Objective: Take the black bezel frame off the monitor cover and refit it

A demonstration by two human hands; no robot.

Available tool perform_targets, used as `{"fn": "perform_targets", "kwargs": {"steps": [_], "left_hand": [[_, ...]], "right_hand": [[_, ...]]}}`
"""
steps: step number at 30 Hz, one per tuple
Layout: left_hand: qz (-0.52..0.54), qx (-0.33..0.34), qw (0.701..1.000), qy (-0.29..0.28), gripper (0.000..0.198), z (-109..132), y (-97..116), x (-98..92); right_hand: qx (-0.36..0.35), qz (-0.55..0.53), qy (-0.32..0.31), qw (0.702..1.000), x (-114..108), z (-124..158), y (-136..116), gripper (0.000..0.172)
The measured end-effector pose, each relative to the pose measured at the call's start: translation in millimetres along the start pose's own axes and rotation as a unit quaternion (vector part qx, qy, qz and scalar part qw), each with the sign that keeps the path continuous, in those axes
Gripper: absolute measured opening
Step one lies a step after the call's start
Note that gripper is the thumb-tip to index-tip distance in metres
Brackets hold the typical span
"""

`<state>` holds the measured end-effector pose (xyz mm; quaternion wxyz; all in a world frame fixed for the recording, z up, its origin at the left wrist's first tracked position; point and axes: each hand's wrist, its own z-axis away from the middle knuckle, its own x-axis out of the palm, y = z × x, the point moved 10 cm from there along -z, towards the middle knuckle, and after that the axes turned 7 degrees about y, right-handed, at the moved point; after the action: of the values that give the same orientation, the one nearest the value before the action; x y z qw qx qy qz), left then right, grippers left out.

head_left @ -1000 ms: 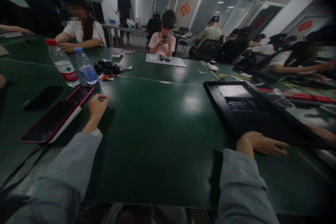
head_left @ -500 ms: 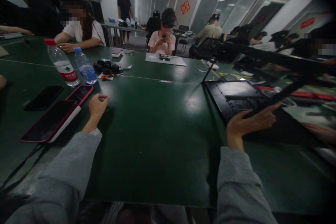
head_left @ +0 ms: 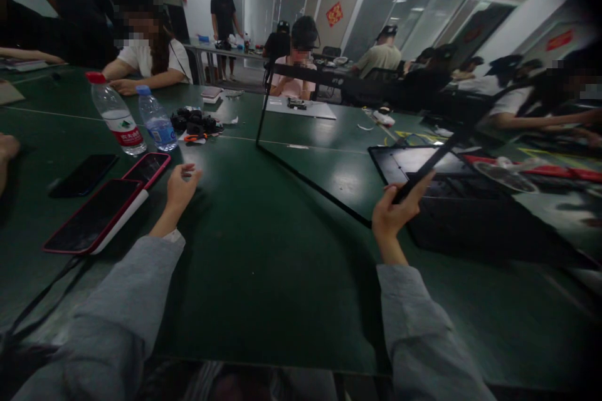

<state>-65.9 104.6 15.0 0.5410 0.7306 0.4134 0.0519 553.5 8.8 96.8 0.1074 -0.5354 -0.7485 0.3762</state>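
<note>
barely legible logo (head_left: 337, 81) on black frame (head_left: 360, 86)

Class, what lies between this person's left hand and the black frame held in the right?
Green tabletop separates the left hand from the black frame in the head view.

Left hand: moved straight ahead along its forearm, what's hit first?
The left hand likely meets the small orange item before the black pile, unless it passes above; depth is unclear.
</note>
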Motion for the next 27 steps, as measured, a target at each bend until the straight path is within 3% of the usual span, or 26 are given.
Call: {"fn": "perform_targets", "kwargs": {"steps": [3, 10, 14, 17, 19, 24, 27], "left_hand": [[0.036, 0.004, 0.999, -0.009, 0.057, 0, 0, 6.6], [0.080, -0.041, 0.992, -0.088, 0.073, 11, 4, 27.0], [0.063, -0.039, 0.989, -0.127, 0.058, 16, 12, 29.8], [0.026, -0.020, 0.991, -0.134, 0.030, 15, 13, 26.8], [0.002, -0.011, 0.992, -0.122, 0.021, 13, 9, 23.7], [-0.019, -0.041, 0.994, -0.101, 0.027, 9, -9, 22.5], [-0.060, -0.036, 0.993, -0.092, 0.034, 8, -11, 18.9]], "right_hand": [[0.008, -0.053, -0.001, 0.999, 6, -2, 7, 0.083], [0.080, -0.130, -0.122, 0.981, 43, 1, 35, 0.084], [0.081, -0.115, -0.198, 0.970, 66, 12, 52, 0.077], [0.078, -0.110, -0.209, 0.969, 78, 16, 71, 0.074], [0.071, -0.106, -0.206, 0.970, 84, 17, 83, 0.070], [0.103, -0.093, -0.272, 0.952, 108, 30, 114, 0.080], [0.072, -0.108, -0.310, 0.942, 116, 36, 113, 0.081]]}}
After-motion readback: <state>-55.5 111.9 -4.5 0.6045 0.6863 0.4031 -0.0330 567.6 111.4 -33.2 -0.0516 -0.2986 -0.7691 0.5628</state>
